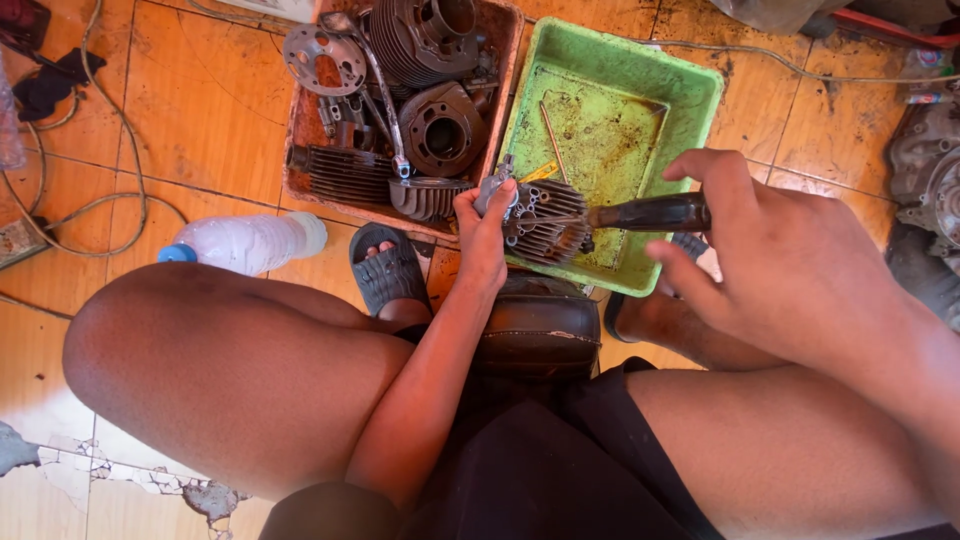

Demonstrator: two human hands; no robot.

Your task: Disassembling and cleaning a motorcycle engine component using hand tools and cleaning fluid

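A: What sort of place is this?

B: A workshop floor of glossy orange ceramic tiles (210,110), oil-stained, chipped to white at the near left corner. The person sits low, bare knees wide apart, so the work hangs between the legs over a tray.

A: And nearest the camera?

B: A worn black padded stool (537,330) between the thighs. Just above it the left hand (483,235) pinches a small grey finned metal engine part (540,220), fingers closed round its silvery end. It is held over the near edge of the tray, likely so that drips and grit fall inside.

A: The other hand?

B: The right hand (775,255) grips the dark glossy handle of a stiff-bristled brush (640,213), thumb and forefinger wrapped on it, remaining fingers loosely spread. The bristles press against the part's fins.

A: What is the tray like?

B: A shallow green rectangular plastic tray (700,90), its bottom filmed with murky yellowish liquid, a thin rod lying in it.

A: Beside it?

B: On the left, touching it, a grimy reddish-brown plastic crate (300,125) heaped with dull grey ribbed cylinders and a perforated disc. Near the left foot in a dark rubber sandal (388,270) lies a clear plastic bottle with a blue cap (250,240), on its side. Cables trail along the far left.
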